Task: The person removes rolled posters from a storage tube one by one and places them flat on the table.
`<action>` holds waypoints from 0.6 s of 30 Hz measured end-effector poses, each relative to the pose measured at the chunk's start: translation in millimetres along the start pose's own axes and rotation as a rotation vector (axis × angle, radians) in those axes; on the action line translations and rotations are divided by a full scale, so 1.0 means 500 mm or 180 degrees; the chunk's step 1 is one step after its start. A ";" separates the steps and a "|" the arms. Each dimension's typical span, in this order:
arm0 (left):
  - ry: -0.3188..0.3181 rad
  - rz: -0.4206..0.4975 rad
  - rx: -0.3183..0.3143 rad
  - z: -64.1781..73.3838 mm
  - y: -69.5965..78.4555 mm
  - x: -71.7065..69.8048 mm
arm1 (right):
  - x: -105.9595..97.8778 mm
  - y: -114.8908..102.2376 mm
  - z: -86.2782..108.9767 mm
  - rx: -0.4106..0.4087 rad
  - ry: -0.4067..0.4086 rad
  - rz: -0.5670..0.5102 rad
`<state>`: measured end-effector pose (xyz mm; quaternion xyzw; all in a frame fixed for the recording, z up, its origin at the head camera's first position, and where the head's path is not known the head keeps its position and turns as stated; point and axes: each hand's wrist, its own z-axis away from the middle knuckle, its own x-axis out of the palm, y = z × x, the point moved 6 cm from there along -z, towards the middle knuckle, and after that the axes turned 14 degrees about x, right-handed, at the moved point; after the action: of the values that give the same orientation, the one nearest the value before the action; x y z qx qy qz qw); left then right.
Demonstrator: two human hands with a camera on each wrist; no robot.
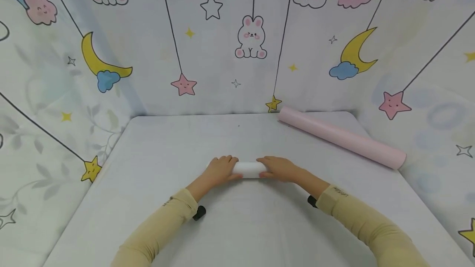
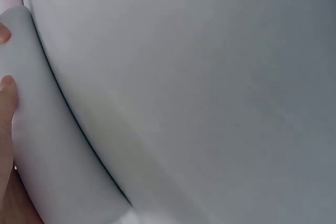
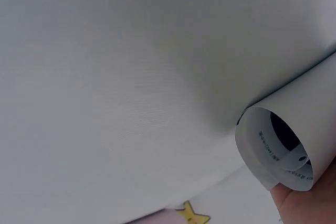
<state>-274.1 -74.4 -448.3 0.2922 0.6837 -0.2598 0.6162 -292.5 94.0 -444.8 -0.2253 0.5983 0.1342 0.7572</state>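
A white paper roll [image 1: 249, 169] lies crosswise on the white-covered table, in the middle of the head view. My left hand [image 1: 220, 169] grips its left part, fingers over the far side and thumb on the near side. The right hand [image 1: 280, 169] grips its right part in the same way. In the right wrist view the roll's end [image 3: 251, 145] is open and hollow, with small dark printing and a hole on the inner layer. The left wrist view has the roll [image 2: 47, 129] along its left edge, with a thumb and a fingertip on it.
A long pink roll [image 1: 343, 137] lies slantwise at the table's back right. White cloth [image 1: 148, 52] printed with moons, stars and rabbits hangs behind the table [image 1: 167, 135] and at both sides. A black wrist camera [image 1: 199, 213] shows below the left sleeve.
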 end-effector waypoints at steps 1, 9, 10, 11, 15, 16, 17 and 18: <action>0.0001 -0.0003 0.0019 0.007 -0.003 -0.001 | 0.000 0.005 0.002 0.0014 0.0001 0.0029; -0.0071 -0.0001 0.0148 0.046 -0.015 -0.001 | -0.005 0.029 0.027 -0.0134 0.0099 0.0111; -0.0087 -0.0019 0.0168 0.047 -0.014 0.000 | -0.005 0.031 0.030 -0.0143 0.0095 0.0114; -0.0110 -0.0037 0.0189 0.047 -0.013 0.002 | -0.005 0.033 0.033 -0.0135 0.0082 0.0120; -0.0151 -0.0062 0.0257 0.046 -0.005 0.003 | -0.005 0.038 0.041 -0.0126 0.0049 0.0104; -0.0157 -0.0075 0.0254 0.046 -0.003 0.002 | -0.006 0.038 0.042 -0.0115 0.0036 0.0097; -0.0166 -0.0088 0.0241 0.045 -0.001 0.000 | -0.006 0.038 0.043 -0.0115 0.0040 0.0095; -0.0168 -0.0098 0.0225 0.045 0.000 -0.001 | -0.006 0.038 0.044 -0.0121 0.0048 0.0086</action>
<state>-258.8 -90.5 -450.0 0.2963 0.6619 -0.3009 0.6193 -283.8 121.5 -441.1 -0.2326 0.6043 0.1540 0.7463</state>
